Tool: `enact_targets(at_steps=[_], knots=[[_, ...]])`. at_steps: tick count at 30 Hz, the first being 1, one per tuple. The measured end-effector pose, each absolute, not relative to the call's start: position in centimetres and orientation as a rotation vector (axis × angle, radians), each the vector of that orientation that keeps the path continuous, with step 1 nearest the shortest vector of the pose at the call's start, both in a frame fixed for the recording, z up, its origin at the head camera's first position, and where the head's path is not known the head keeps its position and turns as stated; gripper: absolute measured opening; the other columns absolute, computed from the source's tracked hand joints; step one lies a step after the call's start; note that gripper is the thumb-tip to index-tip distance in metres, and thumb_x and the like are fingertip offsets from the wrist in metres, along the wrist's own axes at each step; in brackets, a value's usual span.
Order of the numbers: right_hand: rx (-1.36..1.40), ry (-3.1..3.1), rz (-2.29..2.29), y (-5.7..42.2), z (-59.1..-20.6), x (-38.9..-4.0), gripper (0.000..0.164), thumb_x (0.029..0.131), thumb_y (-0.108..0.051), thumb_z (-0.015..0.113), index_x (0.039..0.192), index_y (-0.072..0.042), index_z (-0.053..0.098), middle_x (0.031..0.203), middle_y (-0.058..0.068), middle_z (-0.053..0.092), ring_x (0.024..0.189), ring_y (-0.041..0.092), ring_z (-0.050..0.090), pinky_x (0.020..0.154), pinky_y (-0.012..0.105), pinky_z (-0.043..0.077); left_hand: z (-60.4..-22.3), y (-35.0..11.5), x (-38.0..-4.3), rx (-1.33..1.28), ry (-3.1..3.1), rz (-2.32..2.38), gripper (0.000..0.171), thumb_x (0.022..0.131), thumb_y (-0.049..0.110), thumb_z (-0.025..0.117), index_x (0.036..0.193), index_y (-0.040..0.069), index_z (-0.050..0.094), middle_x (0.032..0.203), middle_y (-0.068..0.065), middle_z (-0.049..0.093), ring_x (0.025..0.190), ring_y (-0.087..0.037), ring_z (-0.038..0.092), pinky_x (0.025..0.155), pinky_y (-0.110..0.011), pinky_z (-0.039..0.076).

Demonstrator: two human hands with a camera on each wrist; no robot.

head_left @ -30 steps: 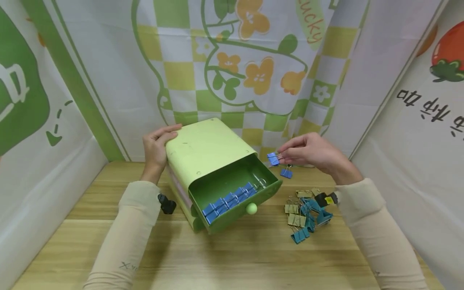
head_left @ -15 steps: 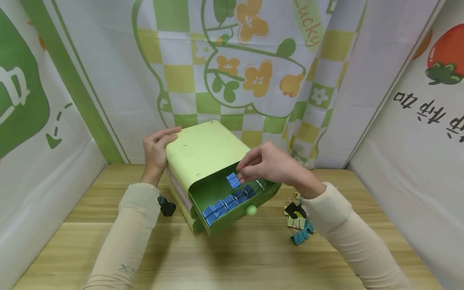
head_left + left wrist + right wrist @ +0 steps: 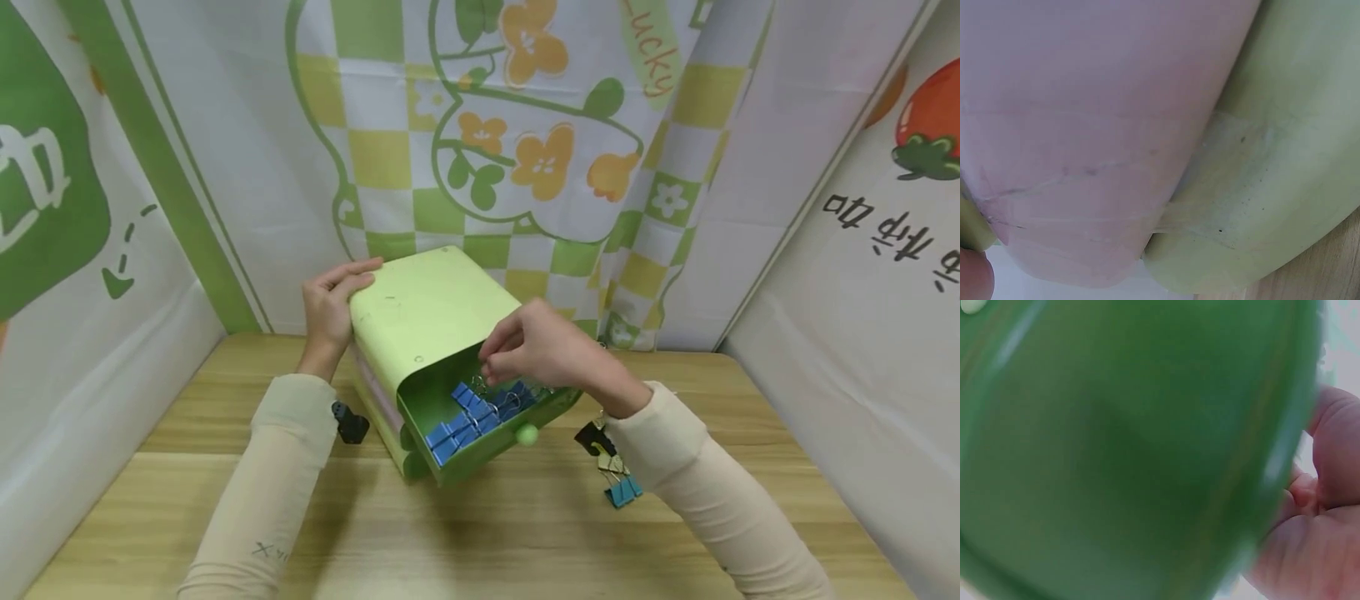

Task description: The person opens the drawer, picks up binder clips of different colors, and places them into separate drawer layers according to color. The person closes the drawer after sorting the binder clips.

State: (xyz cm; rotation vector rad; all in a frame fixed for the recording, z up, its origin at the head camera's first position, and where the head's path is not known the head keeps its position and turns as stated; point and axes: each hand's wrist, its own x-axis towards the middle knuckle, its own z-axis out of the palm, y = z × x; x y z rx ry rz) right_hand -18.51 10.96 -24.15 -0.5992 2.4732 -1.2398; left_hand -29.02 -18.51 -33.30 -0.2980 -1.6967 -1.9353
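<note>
A light green desktop drawer box [image 3: 435,308] stands on the table with its dark green upper drawer [image 3: 480,458] pulled out. My left hand [image 3: 327,312] holds the box at its back left corner, some fingers hidden behind it. Blue binder clips [image 3: 450,437] lie in a row along the drawer front. One blue binder clip [image 3: 468,396] lies askew at the row's back, its wire handle just below my right fingertips. My right hand [image 3: 536,346] is over the drawer, fingers bent and slightly apart from the clip. In the right wrist view, the drawer front [image 3: 1116,450] hides most of that hand.
Right of the box, partly behind my right sleeve, lie a yellow binder clip [image 3: 613,464] and a teal binder clip [image 3: 622,492]. Pink and light green side panels [image 3: 1085,156] fill the left wrist view. A printed curtain [image 3: 525,200] hangs close behind the box.
My right hand has carried a blue binder clip from the table, right of the box, into the drawer and let it go on the others. My left hand has stayed on the box.
</note>
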Motion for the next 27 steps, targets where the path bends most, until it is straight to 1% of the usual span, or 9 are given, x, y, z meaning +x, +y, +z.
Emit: enact_targets(at_steps=[4, 6, 12, 15, 18, 20, 22, 24, 27], knots=[[-0.577, 2.535, -1.245, 12.8, -22.9, -19.0, 0.021, 0.099, -0.005, 0.071, 0.116, 0.005, 0.076, 0.102, 0.015, 0.082, 0.096, 0.032, 0.081, 0.091, 0.042, 0.065, -33.2, -18.4, -29.1, -0.3, -1.689, -1.945, 0.018, 0.096, 0.006, 0.069, 0.108, 0.001, 0.082, 0.11, -0.003, 0.083, 0.103, -0.009, 0.077, 0.085, -0.018, 0.06], [-0.556, 2.585, -1.255, 14.0, -22.3, -19.4, 0.021, 0.098, -0.009, 0.072, 0.116, 0.002, 0.077, 0.103, 0.015, 0.082, 0.098, 0.031, 0.081, 0.091, 0.04, 0.066, -33.1, -18.4, -29.1, -0.305, -1.687, -1.941, 0.018, 0.096, 0.006, 0.069, 0.108, 0.001, 0.082, 0.11, -0.003, 0.083, 0.103, -0.009, 0.077, 0.087, -0.018, 0.06], [-0.408, 2.707, -1.311, 17.8, -21.6, -21.4, 0.022, 0.096, -0.019, 0.077, 0.112, -0.003, 0.079, 0.101, 0.012, 0.083, 0.09, 0.02, 0.082, 0.088, 0.032, 0.066, -33.3, -18.4, -29.2, -0.311, -1.691, -1.921, 0.018, 0.096, 0.005, 0.069, 0.107, 0.0, 0.082, 0.11, -0.005, 0.083, 0.102, -0.009, 0.077, 0.088, -0.018, 0.059], [-0.306, 2.748, -1.289, 19.6, -22.0, -22.5, 0.024, 0.096, -0.021, 0.076, 0.114, -0.004, 0.079, 0.104, 0.012, 0.082, 0.088, 0.015, 0.081, 0.088, 0.031, 0.065, -33.3, -18.5, -29.2, -0.315, -1.694, -1.924, 0.018, 0.096, 0.005, 0.069, 0.107, 0.001, 0.082, 0.11, -0.005, 0.083, 0.101, -0.009, 0.077, 0.087, -0.018, 0.06], [-0.242, 2.829, -1.193, 21.3, -23.1, -23.7, 0.027, 0.097, -0.022, 0.073, 0.116, -0.004, 0.079, 0.106, 0.013, 0.082, 0.087, 0.013, 0.08, 0.083, 0.028, 0.064, -33.3, -18.5, -29.3, -0.325, -1.689, -1.93, 0.018, 0.096, 0.005, 0.069, 0.108, 0.0, 0.082, 0.11, -0.005, 0.083, 0.101, -0.009, 0.077, 0.087, -0.018, 0.06], [-0.217, 2.902, -1.097, 22.4, -24.3, -24.8, 0.027, 0.097, -0.021, 0.072, 0.114, -0.003, 0.079, 0.105, 0.014, 0.082, 0.086, 0.015, 0.078, 0.077, 0.026, 0.06, -33.3, -18.5, -29.3, -0.331, -1.683, -1.928, 0.018, 0.096, 0.005, 0.069, 0.108, 0.0, 0.082, 0.109, -0.005, 0.083, 0.1, -0.01, 0.077, 0.085, -0.018, 0.06], [-0.193, 2.965, -1.002, 23.4, -25.7, -25.9, 0.026, 0.096, -0.021, 0.071, 0.113, -0.002, 0.08, 0.105, 0.015, 0.082, 0.088, 0.018, 0.076, 0.073, 0.027, 0.057, -33.4, -18.6, -29.3, -0.336, -1.676, -1.924, 0.018, 0.096, 0.005, 0.069, 0.108, -0.001, 0.082, 0.109, -0.004, 0.083, 0.098, -0.01, 0.078, 0.083, -0.019, 0.061], [-0.168, 2.993, -0.924, 24.4, -27.2, -26.8, 0.026, 0.096, -0.021, 0.071, 0.112, -0.001, 0.08, 0.108, 0.017, 0.081, 0.094, 0.024, 0.074, 0.074, 0.029, 0.057, -33.4, -18.5, -29.3, -0.337, -1.674, -1.922, 0.018, 0.096, 0.006, 0.069, 0.108, -0.001, 0.082, 0.108, -0.004, 0.083, 0.098, -0.01, 0.078, 0.082, -0.019, 0.061], [-0.169, 3.038, -0.782, 25.6, -29.4, -27.9, 0.025, 0.096, -0.02, 0.071, 0.109, 0.0, 0.08, 0.113, 0.021, 0.078, 0.1, 0.033, 0.07, 0.079, 0.039, 0.059, -33.4, -18.4, -29.3, -0.336, -1.678, -1.922, 0.018, 0.096, 0.006, 0.07, 0.108, -0.001, 0.082, 0.109, -0.005, 0.083, 0.097, -0.01, 0.078, 0.082, -0.019, 0.061]])
